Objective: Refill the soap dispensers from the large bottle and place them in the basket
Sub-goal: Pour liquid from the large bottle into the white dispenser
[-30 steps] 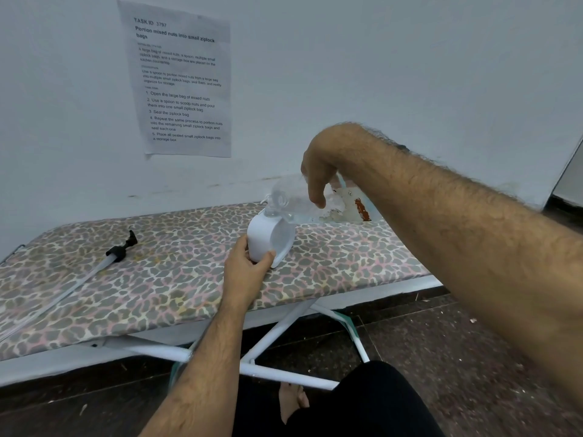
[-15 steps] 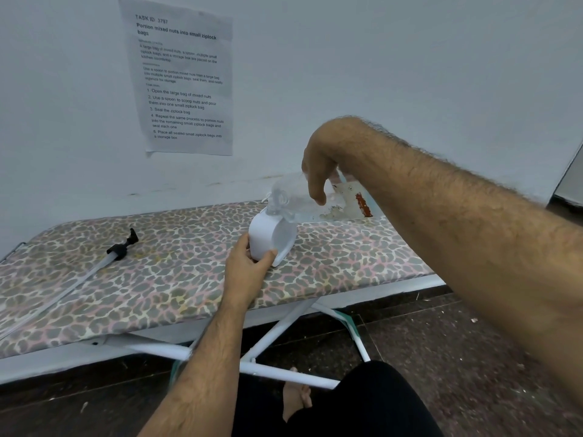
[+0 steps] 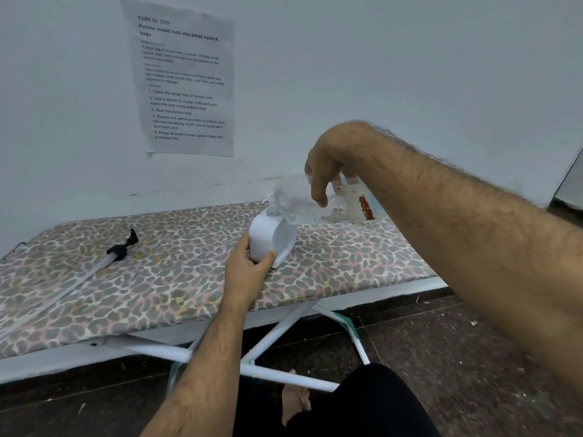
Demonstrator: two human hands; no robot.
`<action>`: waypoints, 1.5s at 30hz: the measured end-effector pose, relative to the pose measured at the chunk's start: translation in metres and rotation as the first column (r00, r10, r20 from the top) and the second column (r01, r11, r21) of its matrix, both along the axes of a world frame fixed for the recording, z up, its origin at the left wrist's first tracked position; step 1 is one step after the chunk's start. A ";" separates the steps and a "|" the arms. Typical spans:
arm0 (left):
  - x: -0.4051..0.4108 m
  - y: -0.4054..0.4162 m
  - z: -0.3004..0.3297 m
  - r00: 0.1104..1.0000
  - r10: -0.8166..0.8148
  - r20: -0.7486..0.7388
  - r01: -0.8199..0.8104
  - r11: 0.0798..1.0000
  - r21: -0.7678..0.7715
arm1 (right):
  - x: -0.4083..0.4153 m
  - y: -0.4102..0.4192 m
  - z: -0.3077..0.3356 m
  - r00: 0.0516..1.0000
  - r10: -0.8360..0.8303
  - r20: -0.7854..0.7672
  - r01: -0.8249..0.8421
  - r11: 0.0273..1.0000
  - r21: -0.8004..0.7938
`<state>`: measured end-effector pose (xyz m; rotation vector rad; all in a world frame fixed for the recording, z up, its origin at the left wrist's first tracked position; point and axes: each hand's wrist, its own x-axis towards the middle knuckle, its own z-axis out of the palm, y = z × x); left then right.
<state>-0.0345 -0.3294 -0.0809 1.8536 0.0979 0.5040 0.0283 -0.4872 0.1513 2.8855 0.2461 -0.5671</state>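
Note:
A white soap dispenser point(image 3: 268, 239) stands on the leopard-print board point(image 3: 164, 279), and my left hand point(image 3: 247, 271) grips its lower left side. My right hand point(image 3: 325, 171) holds a large clear bottle point(image 3: 303, 200) from above, tipped almost flat with its mouth over the dispenser's top. The bottle carries a worn label with a red mark near its base. Clear liquid lies along the bottle's lower side. No basket is in view.
A black pump head with a long clear tube point(image 3: 104, 261) lies on the board's left part. A printed sheet point(image 3: 186, 80) hangs on the white wall behind. White metal legs point(image 3: 271, 339) cross under the board, above a dark floor and my bare foot.
Both hands keep their grip and the bottle stays tipped over the dispenser. My right wrist has risen slightly.

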 end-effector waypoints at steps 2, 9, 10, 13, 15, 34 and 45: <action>0.001 0.001 -0.001 1.000 -0.004 0.001 0.004 1.000 -0.005 | -0.005 0.000 0.002 1.000 0.005 0.022 -0.005 1.000 -0.011; 0.001 0.000 0.000 1.000 -0.003 0.003 0.003 1.000 -0.001 | -0.004 0.000 0.001 1.000 -0.002 0.009 0.002 1.000 0.001; 0.001 0.000 0.000 1.000 -0.004 0.001 0.004 1.000 -0.003 | -0.003 0.000 0.001 1.000 -0.001 0.008 0.001 1.000 0.001; 0.001 0.001 -0.001 1.000 -0.006 0.002 0.006 1.000 -0.014 | -0.002 0.000 0.002 1.000 -0.007 -0.009 0.007 1.000 0.007; 0.002 0.001 -0.002 1.000 -0.007 0.003 0.007 1.000 -0.019 | -0.002 0.000 0.003 1.000 -0.005 0.005 0.005 1.000 0.006; 0.002 0.001 -0.001 1.000 -0.013 -0.004 0.013 1.000 -0.012 | -0.004 0.001 0.008 0.998 0.064 0.023 -0.063 0.997 -0.035; 0.002 0.001 0.000 1.000 0.000 0.007 0.000 1.000 -0.009 | -0.003 0.006 0.010 0.999 0.034 0.018 -0.033 0.998 -0.056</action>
